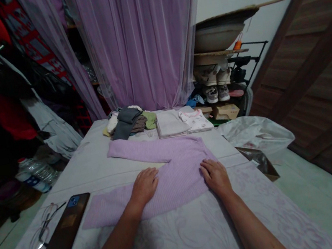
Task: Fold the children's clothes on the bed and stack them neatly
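I'm looking down through the head camera at a bed (186, 244) with a pale patterned sheet, a sheer lilac curtain (139, 39) hanging behind it. A lilac knit sweater (175, 178) is lying spread on the bed, right beneath both grips. My left grip (144, 186) is pressing flat on the sweater's middle, and my right grip (215, 177) is resting on its right side. Both are open, fingers slightly apart, pinching nothing. Folded clothes (169, 124) are sitting just beyond the sweater. A phone (65, 226) and glasses (40, 232) are lying just beside each other on the bed, left of the left grip.
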Demonstrator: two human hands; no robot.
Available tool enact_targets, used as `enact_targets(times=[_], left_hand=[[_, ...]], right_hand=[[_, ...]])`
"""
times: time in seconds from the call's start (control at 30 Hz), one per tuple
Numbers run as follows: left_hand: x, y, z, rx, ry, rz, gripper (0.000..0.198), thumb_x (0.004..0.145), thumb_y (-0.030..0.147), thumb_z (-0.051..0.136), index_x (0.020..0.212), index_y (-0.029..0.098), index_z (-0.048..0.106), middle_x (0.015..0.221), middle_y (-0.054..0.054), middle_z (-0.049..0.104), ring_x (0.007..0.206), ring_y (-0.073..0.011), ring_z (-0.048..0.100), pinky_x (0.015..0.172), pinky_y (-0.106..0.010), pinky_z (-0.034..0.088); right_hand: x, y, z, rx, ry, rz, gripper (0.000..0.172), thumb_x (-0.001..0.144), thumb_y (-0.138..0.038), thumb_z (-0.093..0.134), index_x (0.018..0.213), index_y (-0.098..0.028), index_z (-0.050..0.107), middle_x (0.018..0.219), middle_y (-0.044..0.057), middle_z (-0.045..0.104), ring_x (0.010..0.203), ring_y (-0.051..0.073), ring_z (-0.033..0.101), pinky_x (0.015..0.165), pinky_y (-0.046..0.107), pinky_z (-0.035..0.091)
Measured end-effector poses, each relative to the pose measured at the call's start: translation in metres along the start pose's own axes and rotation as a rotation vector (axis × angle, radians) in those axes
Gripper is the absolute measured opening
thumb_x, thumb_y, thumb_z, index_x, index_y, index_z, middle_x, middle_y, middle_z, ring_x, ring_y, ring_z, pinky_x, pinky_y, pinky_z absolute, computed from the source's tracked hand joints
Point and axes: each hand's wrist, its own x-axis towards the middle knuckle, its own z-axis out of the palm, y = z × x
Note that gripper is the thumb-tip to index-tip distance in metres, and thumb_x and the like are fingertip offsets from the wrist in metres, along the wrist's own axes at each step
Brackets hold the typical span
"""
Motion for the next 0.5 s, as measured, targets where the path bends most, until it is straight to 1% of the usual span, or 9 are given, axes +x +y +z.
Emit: enact_targets(times=[0.2,0.37,0.5], left_hand=[[0.0,0.004,-0.005,-0.034,0.029,-0.003,0.029,0.092,0.02,0.048,0.114,0.018,0.067,0.118,-0.009,0.07,0.114,-0.0209,0.061,0.105,-0.04,0.045],[0.0,0.007,-0.007,-0.053,0.049,-0.013,0.026,0.09,0.018,0.05,0.11,0.019,0.068,0.114,-0.008,0.071,0.109,-0.0205,0.063,0.1,-0.039,0.048],[0.001,0.008,-0.008,-0.085,0.047,-0.046,0.025,0.089,0.017,0.051,0.107,0.02,0.068,0.112,-0.007,0.072,0.107,-0.02,0.063,0.099,-0.038,0.048]], right_hand=[[0.0,0.0,0.001,-0.012,0.017,-0.027,0.037,0.095,-0.035,0.04,0.103,-0.017,0.072,0.116,0.011,0.07,0.113,0.026,0.059,0.102,0.044,0.036],[-0.001,0.007,0.005,-0.028,0.026,-0.054,0.038,0.094,-0.037,0.04,0.102,-0.017,0.072,0.115,0.012,0.07,0.111,0.026,0.06,0.1,0.044,0.038],[-0.001,0.011,0.006,-0.025,0.032,-0.078,0.036,0.092,-0.037,0.043,0.1,-0.018,0.073,0.113,0.012,0.071,0.108,0.026,0.061,0.098,0.043,0.041]])
